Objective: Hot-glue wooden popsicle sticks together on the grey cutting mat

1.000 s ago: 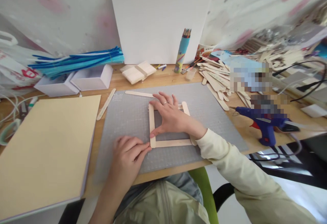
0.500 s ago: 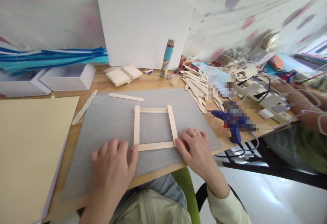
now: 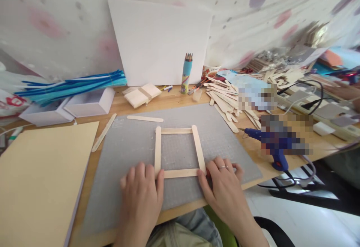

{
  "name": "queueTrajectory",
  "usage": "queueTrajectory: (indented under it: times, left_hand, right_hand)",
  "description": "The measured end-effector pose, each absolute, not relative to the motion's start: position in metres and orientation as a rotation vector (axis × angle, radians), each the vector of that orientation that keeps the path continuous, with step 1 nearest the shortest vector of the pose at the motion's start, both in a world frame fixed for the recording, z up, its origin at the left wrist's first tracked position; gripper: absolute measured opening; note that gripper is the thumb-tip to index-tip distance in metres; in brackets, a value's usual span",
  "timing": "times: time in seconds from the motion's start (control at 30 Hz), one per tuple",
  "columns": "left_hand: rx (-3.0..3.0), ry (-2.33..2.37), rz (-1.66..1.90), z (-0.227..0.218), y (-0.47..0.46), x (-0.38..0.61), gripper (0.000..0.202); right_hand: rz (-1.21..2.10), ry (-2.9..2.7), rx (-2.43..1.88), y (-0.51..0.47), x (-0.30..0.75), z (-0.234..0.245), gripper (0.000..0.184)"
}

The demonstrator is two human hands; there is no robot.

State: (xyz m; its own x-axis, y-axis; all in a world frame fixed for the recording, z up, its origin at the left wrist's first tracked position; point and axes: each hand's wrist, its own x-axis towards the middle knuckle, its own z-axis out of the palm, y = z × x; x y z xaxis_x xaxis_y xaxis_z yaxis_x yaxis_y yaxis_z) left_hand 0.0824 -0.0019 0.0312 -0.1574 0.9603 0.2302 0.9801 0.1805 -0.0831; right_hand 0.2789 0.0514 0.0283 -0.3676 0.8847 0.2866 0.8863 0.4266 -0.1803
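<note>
A square frame of wooden craft sticks [image 3: 177, 151] lies on a grey cutting mat [image 3: 132, 157]. My left hand [image 3: 142, 196] rests flat on the mat, fingers together, its fingertips touching the frame's near left corner. My right hand [image 3: 225, 190], with a ring on one finger, lies flat at the near right corner, thumb tip against the stick end. Neither hand holds anything. One loose stick [image 3: 144, 118] lies on the mat's far side and another [image 3: 104, 137] lies just off its left edge.
A blue glue gun [image 3: 274, 147] with its cable lies right of the mat. A heap of craft sticks [image 3: 223, 98], a pencil tube [image 3: 186, 73], a stick bundle [image 3: 143, 94], white boxes [image 3: 90, 102], blue pipe cleaners [image 3: 75, 85], a white board [image 3: 160, 42] and a tan board [image 3: 42, 175] surround it.
A second ago my right hand pressed down inside the frame; it drew back to the near right corner. Both hands now sit at the near corners, and the view has shifted slightly.
</note>
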Motion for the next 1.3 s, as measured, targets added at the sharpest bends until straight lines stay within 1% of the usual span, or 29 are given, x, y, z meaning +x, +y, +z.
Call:
queueTrajectory:
  times: [0.1, 0.3, 0.37, 0.43, 0.5, 0.57, 0.7, 0.73, 0.83, 0.87, 0.93, 1.0, 1.1, 1.17, 1.23, 1.3]
  left_hand:
    - [-1.896, -2.242, -0.106, 0.031, 0.000, 0.082, 0.033]
    - [-1.914, -2.248, -0.060, 0.027, -0.003, 0.081, 0.034]
    - [-1.938, -2.259, -0.094, 0.026, -0.004, 0.076, 0.037]
    - [-2.006, -2.289, -0.178, 0.029, -0.005, 0.068, 0.041]
    - [-2.080, -2.365, -0.280, 0.036, -0.005, 0.056, 0.043]
    - [-2.149, -2.453, -0.415, 0.048, -0.003, 0.043, 0.040]
    - [-2.229, -2.446, -0.713, 0.078, 0.011, 0.020, 0.027]
    - [-2.241, -2.391, -0.758, 0.084, 0.019, 0.018, 0.025]
    - [-2.329, -2.115, -0.858, 0.089, 0.057, 0.027, 0.027]
    - [-2.377, -2.026, -0.841, 0.087, 0.072, 0.034, 0.027]
    - [-2.426, -1.951, -0.807, 0.078, 0.103, 0.051, 0.021]
    - [-2.466, -1.891, -0.759, 0.067, 0.129, 0.068, 0.021]
    - [-2.526, -1.810, -0.674, 0.054, 0.150, 0.084, 0.013]
    - [-2.534, -1.796, -0.647, 0.051, 0.153, 0.089, 0.012]
    - [-2.521, -1.805, -0.653, 0.051, 0.153, 0.090, 0.015]
    - [-2.522, -1.806, -0.672, 0.052, 0.152, 0.091, 0.019]
  right_hand:
    - [-0.052, -2.310, -1.585, 0.048, 0.273, 0.029, 0.026]
    - [-0.091, -2.287, -1.712, 0.046, 0.263, 0.029, 0.023]
    - [-0.093, -2.301, -1.703, 0.045, 0.269, 0.030, 0.028]
    - [-0.099, -2.311, -1.670, 0.047, 0.279, 0.034, 0.037]
    - [-0.096, -2.288, -1.618, 0.056, 0.291, 0.043, 0.041]
    - [-0.005, -2.258, -1.509, 0.074, 0.297, 0.056, 0.036]
    - [0.320, -2.239, -1.287, 0.132, 0.287, 0.076, 0.007]
    - [0.379, -2.232, -1.273, 0.146, 0.281, 0.076, 0.006]
    - [0.397, -2.218, -1.254, 0.174, 0.267, 0.063, 0.015]
    - [0.397, -2.212, -1.241, 0.177, 0.264, 0.058, 0.017]
    - [0.402, -2.198, -1.197, 0.178, 0.262, 0.047, 0.020]
    - [0.404, -2.189, -1.144, 0.173, 0.263, 0.039, 0.025]
    - [0.406, -2.194, -1.115, 0.165, 0.263, 0.034, 0.029]
    - [0.408, -2.185, -1.143, 0.163, 0.262, 0.033, 0.024]
    - [0.404, -2.160, -1.191, 0.163, 0.259, 0.031, 0.018]
    - [0.399, -2.139, -1.236, 0.164, 0.256, 0.030, 0.015]
